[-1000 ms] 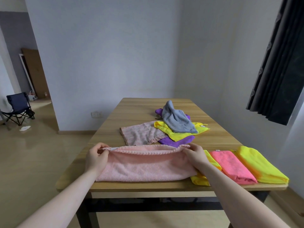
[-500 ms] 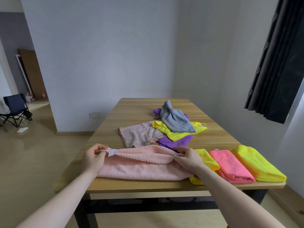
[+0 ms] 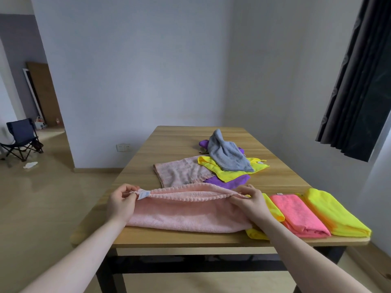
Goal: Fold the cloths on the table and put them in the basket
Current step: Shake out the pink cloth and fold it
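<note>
A light pink towel [image 3: 186, 212] lies folded lengthwise at the near edge of the wooden table [image 3: 175, 142]. My left hand [image 3: 121, 200] pinches its far left corner, by a white label. My right hand [image 3: 250, 200] pinches the far right corner. The doubled far edge is stretched between both hands, slightly raised. Further back lie loose cloths: a dusty pink towel [image 3: 179, 172], a yellow cloth [image 3: 224, 170], a purple cloth [image 3: 230, 181] and a grey towel [image 3: 227, 152] on top. No basket is in view.
Folded cloths sit side by side at the near right edge: a yellow one [image 3: 273, 208] partly under my right wrist, a bright pink one [image 3: 296, 214] and a larger yellow one [image 3: 334, 212]. A dark curtain [image 3: 359, 77] hangs right. A folding chair [image 3: 20, 138] stands far left.
The far edge of the pink towel, slack and bunched half a second ago, is now pulled straight. My right hand has moved right along the edge to the corner.
</note>
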Tool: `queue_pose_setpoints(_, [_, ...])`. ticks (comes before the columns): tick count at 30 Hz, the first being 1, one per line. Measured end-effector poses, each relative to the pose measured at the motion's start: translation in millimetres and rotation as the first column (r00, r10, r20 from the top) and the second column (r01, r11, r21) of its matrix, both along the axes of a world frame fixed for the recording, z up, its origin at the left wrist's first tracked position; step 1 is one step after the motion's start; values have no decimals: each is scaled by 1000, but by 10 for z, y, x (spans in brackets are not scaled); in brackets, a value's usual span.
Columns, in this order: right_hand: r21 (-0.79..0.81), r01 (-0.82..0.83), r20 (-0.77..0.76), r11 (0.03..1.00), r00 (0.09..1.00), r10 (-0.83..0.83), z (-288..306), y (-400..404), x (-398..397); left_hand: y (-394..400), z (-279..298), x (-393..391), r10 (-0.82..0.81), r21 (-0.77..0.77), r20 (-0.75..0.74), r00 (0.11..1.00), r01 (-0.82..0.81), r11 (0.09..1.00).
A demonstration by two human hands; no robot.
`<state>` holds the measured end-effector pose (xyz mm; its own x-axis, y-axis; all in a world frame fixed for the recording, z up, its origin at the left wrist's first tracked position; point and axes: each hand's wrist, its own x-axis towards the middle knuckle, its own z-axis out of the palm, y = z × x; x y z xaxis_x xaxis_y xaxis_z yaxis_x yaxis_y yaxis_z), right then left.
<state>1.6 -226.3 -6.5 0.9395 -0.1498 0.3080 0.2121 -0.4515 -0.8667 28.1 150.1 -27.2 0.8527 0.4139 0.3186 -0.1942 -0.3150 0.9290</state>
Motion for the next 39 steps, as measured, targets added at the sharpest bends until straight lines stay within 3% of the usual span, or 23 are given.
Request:
queue_pose_setpoints(6, [-170,44,174,984,985,-14,-67,85,-52,26,-29,44,16,-28,-21,1000,-16,999])
queue_pose_setpoints(10, [-123,-24,98,992,995,36,22,64,-75,18,-48,62,0,-58,-33,999,-2,998])
queue_pose_setpoints(12, [-184,-86,50,979,994,96,129,63,-98,27,-31,63,7,-53,-43,999,-10,999])
queue_pose_setpoints(17, [-557,-204,5,805,969,249,376,13,-292,8,-22,51,12,-102,-28,1000,-15,995])
queue_pose_setpoints(20, [-702,-199,-11,684,963,268,289,-36,-403,-19,1,8,66,-42,-48,997,-68,997])
queue_pose_setpoints(24, [-724,-262,-93,638,954,286,220,-63,-533,-55,2,-32,108,91,-96,989,-99,991])
queue_pose_setpoints(26, [-690,-271,-103,671,955,280,261,-54,-578,-62,14,-48,103,93,-117,988,-93,991])
queue_pose_setpoints(30, [-613,-144,33,777,978,207,368,-4,-528,-60,59,-87,90,60,-114,989,-84,995])
queue_pose_setpoints(33, [-608,-5,138,794,984,111,308,50,-403,-80,91,-117,94,64,-98,991,-88,994])
queue_pose_setpoints(35, [-642,33,117,766,992,55,180,57,-328,-84,95,-123,98,85,-92,991,-90,992])
queue_pose_setpoints(39, [-679,-46,-3,732,998,60,-87,56,-306,-71,86,-105,80,106,-83,993,-71,992])
